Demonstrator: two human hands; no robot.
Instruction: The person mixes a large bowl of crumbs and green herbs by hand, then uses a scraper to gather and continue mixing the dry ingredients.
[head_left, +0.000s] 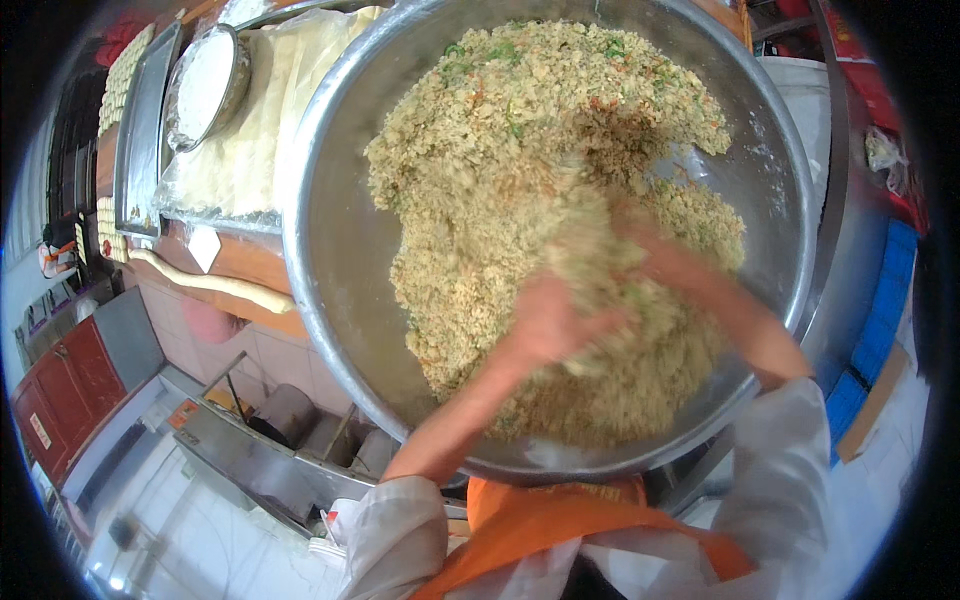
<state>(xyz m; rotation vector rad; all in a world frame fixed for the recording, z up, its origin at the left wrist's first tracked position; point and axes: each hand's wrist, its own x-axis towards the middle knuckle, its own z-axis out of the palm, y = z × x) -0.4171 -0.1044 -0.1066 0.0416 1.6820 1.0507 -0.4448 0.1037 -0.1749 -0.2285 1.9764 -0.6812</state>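
Observation:
A very large round metal basin (341, 330) lies before me, holding a wide heap of pale crumbly food mixture (465, 225) flecked with green and orange bits. My left hand (559, 319) is in the lower middle of the heap, blurred by motion, its fingers spread against the mixture. Further right, my right hand (630, 221) reaches into the heap, also blurred, with its fingers partly hidden by loose mixture. Brown seasoning-like patches show near the top right of the heap and at its lower edge. Some mixture between the hands is blurred.
Left of the basin, a wooden table (262, 266) bears a dough rope (214, 281), a white card-like piece (204, 247), plastic-covered dough sheets (255, 150), a bowl of white powder (202, 90) and a metal tray (146, 135). A metal counter (247, 457) stands at lower left, blue boxes (885, 292) at right.

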